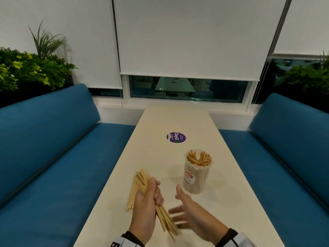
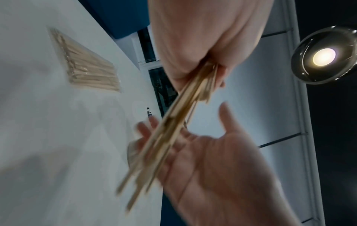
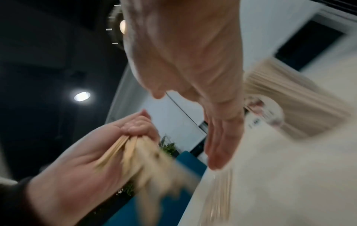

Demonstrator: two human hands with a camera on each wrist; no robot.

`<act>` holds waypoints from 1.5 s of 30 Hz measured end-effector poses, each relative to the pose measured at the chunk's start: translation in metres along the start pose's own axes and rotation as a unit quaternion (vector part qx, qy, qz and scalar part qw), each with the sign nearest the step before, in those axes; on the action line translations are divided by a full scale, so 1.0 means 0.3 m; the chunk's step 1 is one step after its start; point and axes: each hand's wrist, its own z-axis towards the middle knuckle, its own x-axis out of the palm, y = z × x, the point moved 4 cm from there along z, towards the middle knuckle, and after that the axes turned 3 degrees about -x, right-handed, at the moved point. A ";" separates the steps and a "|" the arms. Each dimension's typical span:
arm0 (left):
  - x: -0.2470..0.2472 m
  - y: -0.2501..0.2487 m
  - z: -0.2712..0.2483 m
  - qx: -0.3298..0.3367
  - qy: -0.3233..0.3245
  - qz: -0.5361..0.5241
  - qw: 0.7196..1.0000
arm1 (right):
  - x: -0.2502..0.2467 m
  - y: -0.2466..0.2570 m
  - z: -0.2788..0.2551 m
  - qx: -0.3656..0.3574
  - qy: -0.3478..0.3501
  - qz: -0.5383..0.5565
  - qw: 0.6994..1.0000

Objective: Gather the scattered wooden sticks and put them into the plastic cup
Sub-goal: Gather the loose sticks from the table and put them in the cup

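Curled tight around a bundle of wooden sticks [image 1: 161, 213], the left hand [image 1: 146, 207] grips it at mid-length above the near end of the white table [image 1: 178, 122]; the sticks fan out past the fist at both ends, too many and too blurred to count. Just to its right, the right hand [image 1: 194, 215] is spread flat with straight fingers and holds nothing, its palm turned toward the bundle's lower ends; the left wrist view shows those ends lying across the right fingers [image 2: 146, 130], though blur hides whether they touch. One clear plastic cup [image 1: 196, 172] stands upright on the table beyond the right hand, apart from both hands, already packed with sticks standing on end. One more pile of sticks [image 1: 132, 196] lies flat on the table under and to the left of the left hand, near the table's left edge. One round purple sticker [image 1: 176, 137] sits on the tabletop farther back. Two blue benches [image 1: 53, 157] flank the table.
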 end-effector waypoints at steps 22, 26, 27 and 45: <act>0.098 0.050 -0.021 0.005 0.139 0.232 0.963 | 0.033 0.148 -0.057 -0.202 0.039 -0.066 0.976; 0.085 0.090 -0.017 -0.037 0.163 0.272 0.948 | 0.031 0.161 -0.071 -0.241 0.015 -0.095 0.966; 0.077 0.097 -0.016 -0.053 0.168 0.265 0.948 | 0.032 0.158 -0.071 -0.249 0.005 -0.095 0.964; 0.065 0.132 -0.012 -0.308 0.118 -0.331 0.884 | 0.087 0.209 -0.113 -0.404 -0.089 0.006 0.910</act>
